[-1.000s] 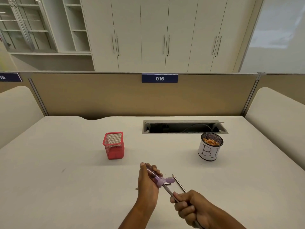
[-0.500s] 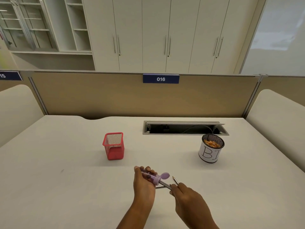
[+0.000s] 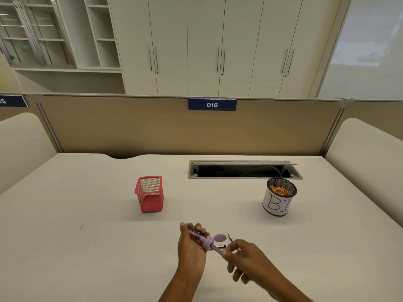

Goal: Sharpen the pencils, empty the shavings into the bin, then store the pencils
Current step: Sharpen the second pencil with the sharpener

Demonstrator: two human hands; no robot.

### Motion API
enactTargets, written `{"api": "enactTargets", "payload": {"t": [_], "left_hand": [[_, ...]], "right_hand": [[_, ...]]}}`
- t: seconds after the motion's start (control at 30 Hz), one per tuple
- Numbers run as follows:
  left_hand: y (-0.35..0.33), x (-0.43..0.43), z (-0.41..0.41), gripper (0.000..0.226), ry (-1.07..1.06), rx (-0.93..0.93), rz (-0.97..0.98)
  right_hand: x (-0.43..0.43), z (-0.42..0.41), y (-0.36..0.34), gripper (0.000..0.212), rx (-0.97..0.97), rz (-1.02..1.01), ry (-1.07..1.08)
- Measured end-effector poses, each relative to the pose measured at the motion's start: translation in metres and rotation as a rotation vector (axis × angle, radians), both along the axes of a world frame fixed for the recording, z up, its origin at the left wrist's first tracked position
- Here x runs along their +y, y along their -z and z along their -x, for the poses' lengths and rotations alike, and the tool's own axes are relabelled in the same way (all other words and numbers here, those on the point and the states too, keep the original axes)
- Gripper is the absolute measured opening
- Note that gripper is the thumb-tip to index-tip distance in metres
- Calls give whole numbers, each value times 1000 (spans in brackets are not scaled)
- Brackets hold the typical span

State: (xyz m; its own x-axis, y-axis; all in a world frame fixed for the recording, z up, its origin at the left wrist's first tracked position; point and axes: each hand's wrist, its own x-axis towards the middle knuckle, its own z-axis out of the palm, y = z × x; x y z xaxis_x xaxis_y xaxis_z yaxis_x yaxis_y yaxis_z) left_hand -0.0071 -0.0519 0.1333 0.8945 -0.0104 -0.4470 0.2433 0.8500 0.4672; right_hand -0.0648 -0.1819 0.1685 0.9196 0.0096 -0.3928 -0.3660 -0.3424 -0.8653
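White desk, beige partition, cupboards.

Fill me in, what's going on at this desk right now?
A person is sharpening a pencil: the left hand grips the purple sharpener while the right hand pinches the pencil pushed into it. Just beyond lies a second pencil on the desk. The red mesh holder shows no pencils yet; the bin already holds shavings.

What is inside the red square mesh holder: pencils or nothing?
Empty: the red square mesh holder shows only bare mesh walls and floor, nothing standing inside.
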Motion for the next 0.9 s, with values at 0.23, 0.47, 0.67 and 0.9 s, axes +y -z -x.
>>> {"api": "enactTargets", "payload": {"t": [0.23,0.47,0.67,0.9], "left_hand": [[-3,5,-3,38,-70,-2,55],[-10,0,-1,37,-55,-40,3],[-8,-3,3,38,15,-61,-35],[-1,-4,5,38,-4,-17,-13]], "right_hand": [[4,7,35,12,-957,1030,-116],[7,3,19,24,-265,284,-43],[-15,-1,7,18,595,-719,88],[-1,5,22,12,-252,137,-50]]}}
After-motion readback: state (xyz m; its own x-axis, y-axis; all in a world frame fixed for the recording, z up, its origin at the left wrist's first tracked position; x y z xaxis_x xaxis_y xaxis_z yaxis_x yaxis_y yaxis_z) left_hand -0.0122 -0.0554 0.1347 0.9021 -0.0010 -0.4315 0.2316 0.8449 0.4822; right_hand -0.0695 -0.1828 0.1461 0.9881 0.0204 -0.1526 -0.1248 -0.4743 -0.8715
